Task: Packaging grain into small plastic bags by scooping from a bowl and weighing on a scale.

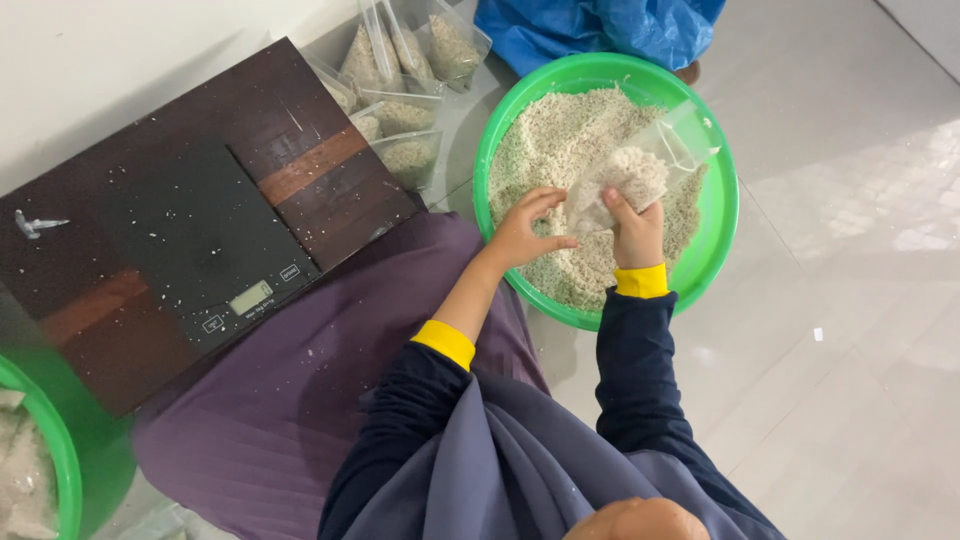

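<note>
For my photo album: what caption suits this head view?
Two hands fill a clear bag with pale grain over a green basin.

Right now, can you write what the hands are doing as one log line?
left hand: in grain, green basin | right hand: shut on clear bag | bag: part-filled | scale: bare

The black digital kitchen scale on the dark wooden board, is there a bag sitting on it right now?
No, the black digital kitchen scale has nothing on its platform; the clear plastic bag is held in the right hand over the green round basin.
</note>
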